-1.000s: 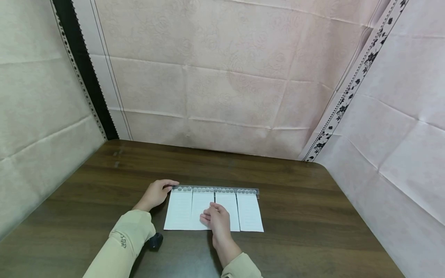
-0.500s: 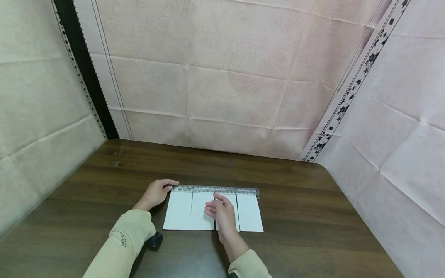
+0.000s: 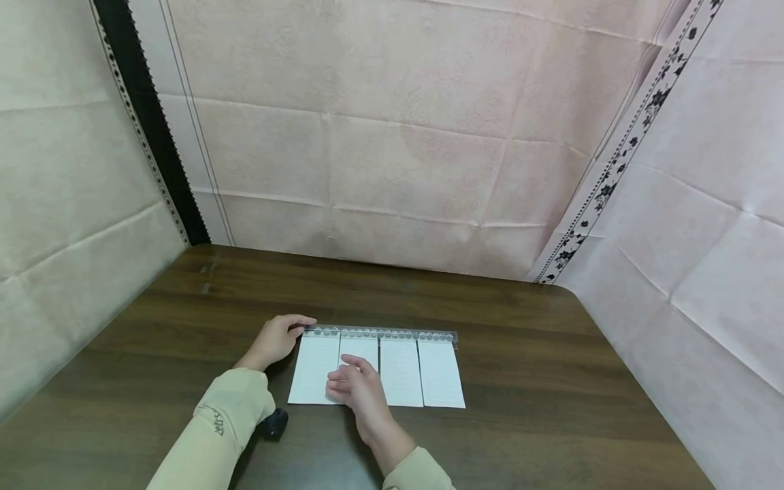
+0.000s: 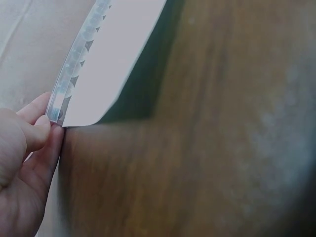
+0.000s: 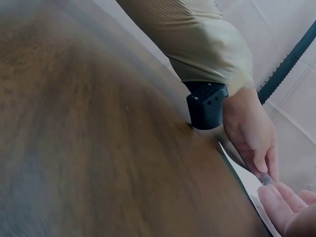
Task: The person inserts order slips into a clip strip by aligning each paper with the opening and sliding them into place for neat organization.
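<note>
A clear plastic binding strip (image 3: 401, 335) with a row of round rings runs along the top of several white lined paper slips (image 3: 401, 374), side by side on the table. My left hand (image 3: 275, 342) pinches the strip's left end between thumb and fingers. In the left wrist view, the left hand (image 4: 29, 148) grips that same clear end, with white paper (image 4: 108, 69) beside it. My right hand (image 3: 361, 391) is over the second slip from the left, its fingers loosely bent and nothing visible in them. Whether its fingertips touch the paper, I cannot tell.
The brown wooden table (image 3: 551, 381) extends around the paper. Pale patterned cloth (image 3: 392, 156) hangs at the back and both sides. A small black device (image 3: 273, 425) sits at the left wrist, by the sleeve (image 3: 220, 422).
My right hand first moved right and up over the third slip, then went back left and down to the second slip. The left hand has kept its place on the strip's end.
</note>
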The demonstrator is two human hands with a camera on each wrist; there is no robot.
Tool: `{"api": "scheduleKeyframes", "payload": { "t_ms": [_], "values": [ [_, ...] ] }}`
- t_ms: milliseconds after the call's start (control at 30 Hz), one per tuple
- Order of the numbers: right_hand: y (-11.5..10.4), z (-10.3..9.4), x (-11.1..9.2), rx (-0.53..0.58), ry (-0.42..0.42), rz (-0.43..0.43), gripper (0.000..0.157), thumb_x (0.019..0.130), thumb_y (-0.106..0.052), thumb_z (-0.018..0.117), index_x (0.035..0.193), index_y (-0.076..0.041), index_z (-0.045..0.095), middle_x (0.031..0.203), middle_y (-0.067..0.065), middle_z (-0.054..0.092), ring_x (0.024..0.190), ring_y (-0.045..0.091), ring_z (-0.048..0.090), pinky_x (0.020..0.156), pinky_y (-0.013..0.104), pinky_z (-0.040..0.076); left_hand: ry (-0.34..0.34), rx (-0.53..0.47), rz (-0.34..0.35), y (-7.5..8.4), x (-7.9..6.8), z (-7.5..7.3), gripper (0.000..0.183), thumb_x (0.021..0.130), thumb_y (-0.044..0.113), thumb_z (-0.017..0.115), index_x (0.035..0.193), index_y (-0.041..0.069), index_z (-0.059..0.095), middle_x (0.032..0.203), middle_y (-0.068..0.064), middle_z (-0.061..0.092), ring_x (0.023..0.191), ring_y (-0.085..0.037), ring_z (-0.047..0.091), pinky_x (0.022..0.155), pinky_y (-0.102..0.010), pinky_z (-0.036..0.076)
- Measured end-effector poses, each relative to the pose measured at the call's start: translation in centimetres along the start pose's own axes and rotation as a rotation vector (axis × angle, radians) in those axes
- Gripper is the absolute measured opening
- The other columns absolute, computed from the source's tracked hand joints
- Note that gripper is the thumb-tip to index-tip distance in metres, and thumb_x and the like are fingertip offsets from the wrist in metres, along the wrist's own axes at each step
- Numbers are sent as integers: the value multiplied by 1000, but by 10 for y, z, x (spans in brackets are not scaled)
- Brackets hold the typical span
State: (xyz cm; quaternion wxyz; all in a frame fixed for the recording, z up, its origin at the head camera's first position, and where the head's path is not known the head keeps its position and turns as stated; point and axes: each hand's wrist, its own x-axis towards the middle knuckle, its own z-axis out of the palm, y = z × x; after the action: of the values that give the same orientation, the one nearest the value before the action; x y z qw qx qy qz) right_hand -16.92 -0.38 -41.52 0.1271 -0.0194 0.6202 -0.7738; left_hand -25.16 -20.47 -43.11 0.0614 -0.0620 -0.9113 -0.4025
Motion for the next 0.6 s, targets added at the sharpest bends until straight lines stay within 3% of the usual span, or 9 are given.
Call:
{"api": "scheduleKeyframes", "payload": {
  "t_ms": [600],
  "values": [
    [2, 4, 0, -10, -4, 18, 39, 94, -14, 47, 125, 8, 45, 92, 15, 62, 81, 22, 64, 78, 35, 52, 5, -23, 6, 2, -2, -1, 27, 93, -4, 49, 112, 4, 67, 117, -18, 61, 112, -37, 53, 92, -53, 40]
  ]
}}
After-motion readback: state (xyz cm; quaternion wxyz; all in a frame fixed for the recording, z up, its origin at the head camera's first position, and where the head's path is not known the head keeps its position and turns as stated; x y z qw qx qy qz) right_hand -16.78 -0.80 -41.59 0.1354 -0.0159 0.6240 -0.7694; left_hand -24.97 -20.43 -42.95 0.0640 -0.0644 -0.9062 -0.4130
